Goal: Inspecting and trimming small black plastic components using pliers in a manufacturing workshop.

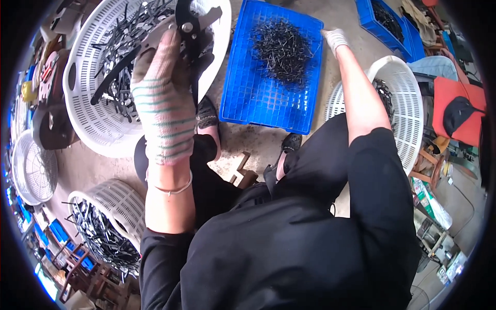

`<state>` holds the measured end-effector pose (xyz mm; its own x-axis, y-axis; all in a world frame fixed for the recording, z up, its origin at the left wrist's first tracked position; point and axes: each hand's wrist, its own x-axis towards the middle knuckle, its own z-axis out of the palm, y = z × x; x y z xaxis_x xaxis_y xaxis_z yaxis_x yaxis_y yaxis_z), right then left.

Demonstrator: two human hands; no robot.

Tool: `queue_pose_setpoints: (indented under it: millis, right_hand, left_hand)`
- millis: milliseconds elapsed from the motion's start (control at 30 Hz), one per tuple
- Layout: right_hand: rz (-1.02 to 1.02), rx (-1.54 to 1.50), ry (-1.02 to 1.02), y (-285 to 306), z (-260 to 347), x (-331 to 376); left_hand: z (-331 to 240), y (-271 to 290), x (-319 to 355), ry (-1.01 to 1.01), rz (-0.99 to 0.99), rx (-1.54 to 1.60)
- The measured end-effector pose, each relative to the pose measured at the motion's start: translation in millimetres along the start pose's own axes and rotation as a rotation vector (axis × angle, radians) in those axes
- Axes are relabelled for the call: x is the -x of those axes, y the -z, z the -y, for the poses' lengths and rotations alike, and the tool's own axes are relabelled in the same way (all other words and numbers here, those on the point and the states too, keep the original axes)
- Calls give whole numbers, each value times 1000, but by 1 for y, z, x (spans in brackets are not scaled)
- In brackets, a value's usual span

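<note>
One view only — a wide fisheye worn on the person's head, looking steeply down over the black-clothed lap to the concrete floor (258,142). It sits close: the raised left hand (163,98) fills the upper left, while the right hand (336,39) reaches far toward the top. Baskets and crates bend around the dark round rim.

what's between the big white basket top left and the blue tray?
Head view: only a strip of bare concrete floor separates the round white plastic basket from the blue slotted plastic tray.
</note>
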<state>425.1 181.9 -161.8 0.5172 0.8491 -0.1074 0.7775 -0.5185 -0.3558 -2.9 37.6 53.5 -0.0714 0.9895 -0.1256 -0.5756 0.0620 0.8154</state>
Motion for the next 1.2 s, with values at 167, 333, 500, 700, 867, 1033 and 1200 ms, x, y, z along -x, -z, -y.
queue_pose_setpoints:
  millis: [167,333,500,700,867,1033,1200]
  right_hand:
    - [151,-221,-5,-32,-28,-14]
    - [118,-67,-311,-42,-47,-24]
    - [59,-178,-586,-62,-88,-33]
    - [-7,-292,-758,-104,-96,-58]
    - [-292,-452,-838,-88,-113,-60]
    - [-153,-192,-223,-18,18,22]
    - [-372,-200,272,51,54,57]
  left_hand:
    - [7,-10,1,-46,48,-80]
    - [11,0,-6,82,13,-39]
    - [19,-8,-9,194,0,35]
    - [27,-14,-15,298,-23,-21]
    - [31,-25,-16,335,-20,-55]
    - [30,-10,-10,48,16,-586]
    - [30,-23,-5,354,52,-42]
